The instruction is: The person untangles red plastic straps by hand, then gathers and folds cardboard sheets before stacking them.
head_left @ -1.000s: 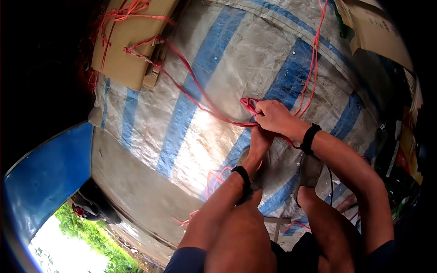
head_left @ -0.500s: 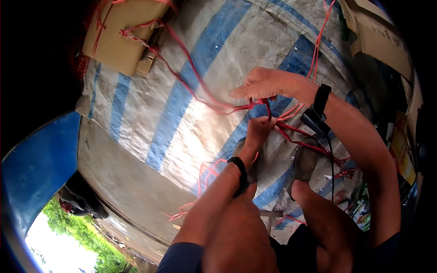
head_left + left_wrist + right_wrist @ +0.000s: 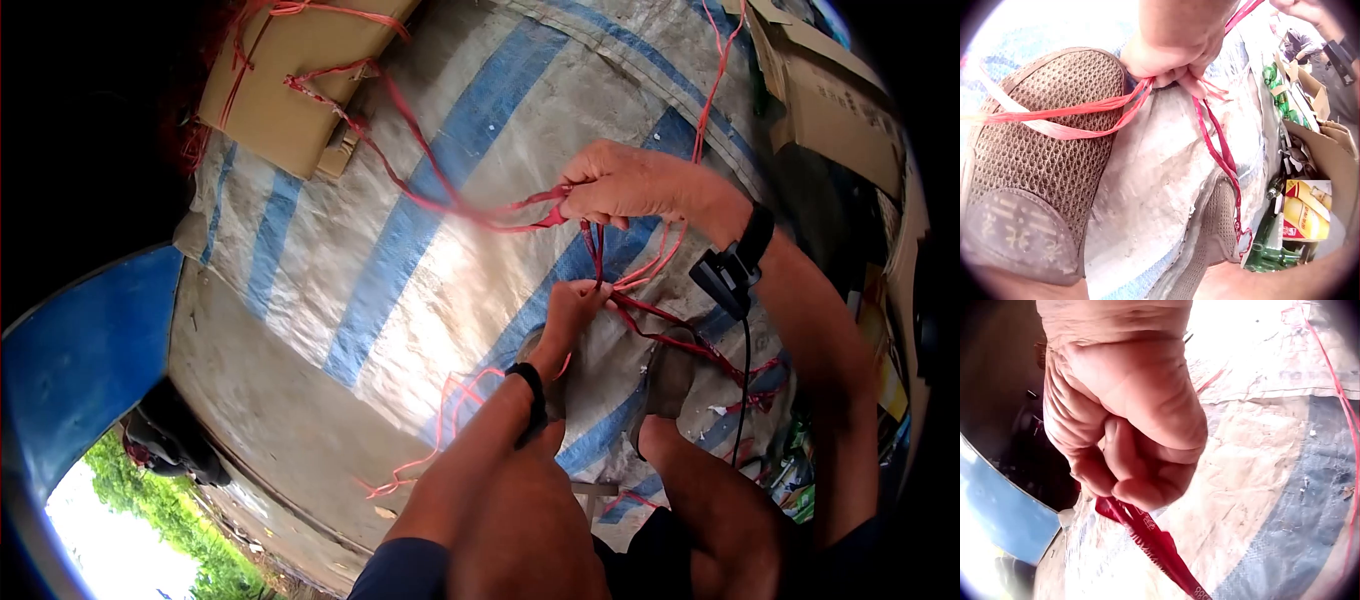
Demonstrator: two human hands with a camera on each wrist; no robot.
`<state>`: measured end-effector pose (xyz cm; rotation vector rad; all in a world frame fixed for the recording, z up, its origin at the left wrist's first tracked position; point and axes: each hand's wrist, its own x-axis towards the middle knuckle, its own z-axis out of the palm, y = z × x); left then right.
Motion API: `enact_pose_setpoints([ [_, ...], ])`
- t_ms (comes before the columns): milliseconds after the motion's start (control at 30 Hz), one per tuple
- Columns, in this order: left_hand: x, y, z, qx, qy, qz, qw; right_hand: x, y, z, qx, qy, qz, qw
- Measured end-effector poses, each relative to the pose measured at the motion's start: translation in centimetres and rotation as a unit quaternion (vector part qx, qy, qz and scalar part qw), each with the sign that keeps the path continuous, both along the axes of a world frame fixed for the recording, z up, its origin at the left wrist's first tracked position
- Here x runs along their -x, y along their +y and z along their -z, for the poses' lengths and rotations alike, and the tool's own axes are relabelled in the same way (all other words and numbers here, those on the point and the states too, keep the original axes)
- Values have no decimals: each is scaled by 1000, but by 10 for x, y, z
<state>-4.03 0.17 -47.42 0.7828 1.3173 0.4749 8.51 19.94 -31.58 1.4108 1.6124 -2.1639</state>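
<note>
My left hand [image 3: 575, 310] grips a bunch of red plastic strips low between the feet. In the left wrist view, its fingers curl round them, with paler red twine [image 3: 1054, 114] trailing across one brown mesh shoe [image 3: 1054, 150]. Above it, my right hand [image 3: 625, 185] pinches a folded red plastic strip [image 3: 1154, 544] that carries white printing. Red lengths stretch between the two hands. From the right hand, a doubled red strip [image 3: 412, 122] runs away to the flattened cardboard [image 3: 290, 90], while more strips [image 3: 685, 340] trail off to the right of the left hand.
A striped blue and white sheet [image 3: 400, 260] covers the ground. Cardboard boxes [image 3: 830, 100] stand at the right, and green bottles [image 3: 1279, 256] lie in a carton. A blue panel [image 3: 95, 370] borders the left side. Loose pink twine [image 3: 440, 420] lies by the left forearm.
My right hand has moved up and away from the left, where the two were together, drawing red strips out between them. Its fingers, extended half a second ago, now curl round the strip.
</note>
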Motion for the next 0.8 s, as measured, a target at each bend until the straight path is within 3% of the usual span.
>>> enact_pose_setpoints([
  [100, -1, -4, 8, -50, -24, -9, 998, 27, -4, -7, -19, 108, 75, 991],
  [267, -2, -7, 8, -21, -65, -53, 996, 72, 0, -3, -121, 127, 99, 979],
  [333, -5, -10, 6, -15, -69, -72, 995, 86, 1, -2, -234, 210, 159, 936],
  [400, -1, -9, 8, -60, -108, -78, 989, 110, 0, 9, -230, 224, 169, 932],
  [433, -2, -7, 0, -86, -72, -87, 990, 115, -3, 20, -227, 241, 176, 927],
  [467, -5, -4, -2, -179, -94, -110, 973, 115, -7, 32, -226, 237, 180, 928],
  [533, -5, -4, 3, -122, -49, -80, 988, 113, -15, 56, -369, 80, 127, 917],
  [600, 0, 8, -24, -13, 24, 5, 1000, 86, -25, 68, -437, -22, 108, 893],
  [633, -1, -5, 11, -27, -23, -21, 999, 62, -24, 68, -457, -65, 71, 884],
  [700, -1, -2, 7, -20, 13, -10, 1000, 9, -27, 73, -416, -113, 18, 902],
  [800, 0, 6, -5, 10, 60, 38, 997, -59, -75, 77, -412, -120, 45, 902],
])
